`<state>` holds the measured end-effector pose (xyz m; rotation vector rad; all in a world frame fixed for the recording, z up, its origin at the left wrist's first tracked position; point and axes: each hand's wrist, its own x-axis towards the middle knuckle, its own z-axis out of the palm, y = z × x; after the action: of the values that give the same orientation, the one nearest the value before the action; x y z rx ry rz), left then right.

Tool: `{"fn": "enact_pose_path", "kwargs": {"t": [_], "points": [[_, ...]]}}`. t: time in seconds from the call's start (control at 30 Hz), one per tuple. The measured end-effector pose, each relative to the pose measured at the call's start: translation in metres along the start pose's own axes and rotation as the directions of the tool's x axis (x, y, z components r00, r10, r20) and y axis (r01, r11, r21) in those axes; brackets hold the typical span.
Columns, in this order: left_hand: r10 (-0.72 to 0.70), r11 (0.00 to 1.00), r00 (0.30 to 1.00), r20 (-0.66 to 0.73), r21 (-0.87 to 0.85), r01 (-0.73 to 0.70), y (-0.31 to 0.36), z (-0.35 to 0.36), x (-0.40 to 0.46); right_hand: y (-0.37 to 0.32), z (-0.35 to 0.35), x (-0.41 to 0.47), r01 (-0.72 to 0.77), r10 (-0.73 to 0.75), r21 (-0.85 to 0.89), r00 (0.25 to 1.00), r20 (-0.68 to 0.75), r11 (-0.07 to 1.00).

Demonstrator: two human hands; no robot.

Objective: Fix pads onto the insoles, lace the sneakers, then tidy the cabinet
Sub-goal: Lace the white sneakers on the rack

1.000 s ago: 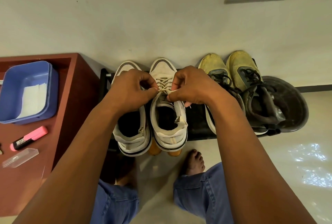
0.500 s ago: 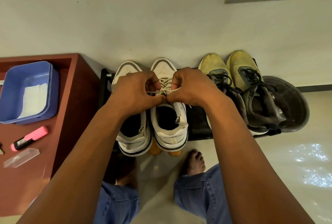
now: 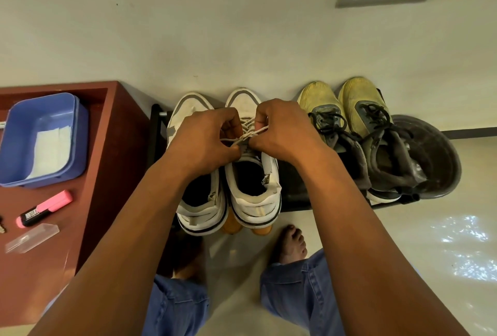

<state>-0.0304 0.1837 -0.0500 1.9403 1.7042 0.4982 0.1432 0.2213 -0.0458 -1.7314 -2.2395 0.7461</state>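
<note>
Sneakers of white leather with grey toe caps (image 3: 254,195) stand as a pair on a low black shoe rack (image 3: 295,190) against the pale wall, heels toward the person. Left of the rack is a red-brown wooden cabinet top (image 3: 113,152) bearing a blue plastic tub (image 3: 78,125) with white paper in it, a pink highlighter pen (image 3: 44,208) and a clear plastic cap (image 3: 31,237). Right of the white pair sit yellow mesh running shoes with black laces (image 3: 352,109), beside a dark round basin (image 3: 441,163). Over the right-hand white sneaker, the left hand (image 3: 203,140) and right hand (image 3: 282,131) each pinch the off-white cotton shoelace (image 3: 248,133) in curled fingers, the strands crossing between them above the tongue.
</note>
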Motion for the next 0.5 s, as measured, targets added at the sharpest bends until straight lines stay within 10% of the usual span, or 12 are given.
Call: {"fn": "enact_pose_path", "kwargs": {"t": [0.5], "points": [[-0.005,0.995,0.999,0.047,-0.096,0.010,-0.012,-0.007,0.003,0.005,-0.015,0.000,-0.074,0.061,0.203,0.996,0.066,0.976]]}}
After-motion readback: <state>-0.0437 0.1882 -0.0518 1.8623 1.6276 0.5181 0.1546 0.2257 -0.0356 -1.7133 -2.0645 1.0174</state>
